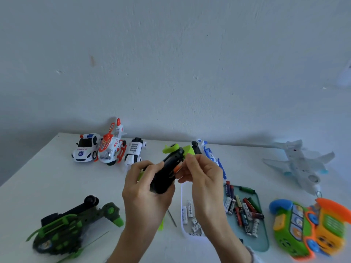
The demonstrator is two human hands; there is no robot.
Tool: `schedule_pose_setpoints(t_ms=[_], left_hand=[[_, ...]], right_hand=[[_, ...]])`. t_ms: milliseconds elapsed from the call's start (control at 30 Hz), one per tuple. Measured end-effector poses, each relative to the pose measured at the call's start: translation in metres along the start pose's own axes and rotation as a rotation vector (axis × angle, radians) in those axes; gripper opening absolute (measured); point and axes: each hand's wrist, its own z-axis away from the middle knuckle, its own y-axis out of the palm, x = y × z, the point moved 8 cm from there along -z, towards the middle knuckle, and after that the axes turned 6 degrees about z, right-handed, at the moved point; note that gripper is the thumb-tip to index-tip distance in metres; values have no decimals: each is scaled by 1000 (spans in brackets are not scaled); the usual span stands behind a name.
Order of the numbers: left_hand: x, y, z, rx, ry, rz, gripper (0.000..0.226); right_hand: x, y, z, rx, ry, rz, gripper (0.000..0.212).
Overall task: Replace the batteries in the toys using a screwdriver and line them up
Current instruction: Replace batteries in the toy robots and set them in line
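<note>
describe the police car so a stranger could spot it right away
Look along the white table's far edge by the wall, where three toys stand in a row. The police car is leftmost, beside the orange-and-white helicopter. Only it has POLICE on its hood.

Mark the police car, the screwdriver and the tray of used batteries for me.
police car (85, 150), head view, on its bonnet.
screwdriver (171, 218), head view, on its metal shaft, below the left hand.
tray of used batteries (263, 242), head view, on its bare near end.
</note>
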Motion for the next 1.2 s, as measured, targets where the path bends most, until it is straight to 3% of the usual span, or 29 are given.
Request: schedule_pose_setpoints(t_ms=[67, 300, 367, 467, 600, 767, 900, 1033, 1100, 1200], left_hand=[[-5, 7, 3, 14, -8, 7, 32], [0, 14, 7, 63, -94, -83, 45], [6, 11, 8, 58, -134, -100, 48], [8, 10, 11, 74, -172, -96, 51], [-2, 22, 18, 143, -177, -65, 53], [-14, 41, 25, 205, -149, -39, 52], [-20, 54, 33, 219, -152, 32, 51], [-25, 65, 41, 217, -173, 83, 44], [-27, 72, 46, 227, -195, 96, 44], [-29, 84, 54, 266, -212, 87, 54]], right_hand=[[3, -6, 0, 6, -25, 80, 14], [-27, -57, -23, -49, 56, 38, 17], [-54, -70, -28, -31, 99, 309, 16], [-110, -69, -23, 163, 205, 789, 14], [-147, -57, -11, 380, 142, 1185, 16], [-131, -69, -16, 503, 82, 1010, 10], [-103, -128, -43, 341, 69, 940, 5], [-102, -187, -57, 270, 91, 1109, 16], [-112, -199, -51, 365, 105, 1278, 22], [-132, -195, -31, 576, 92, 1494, 50]])
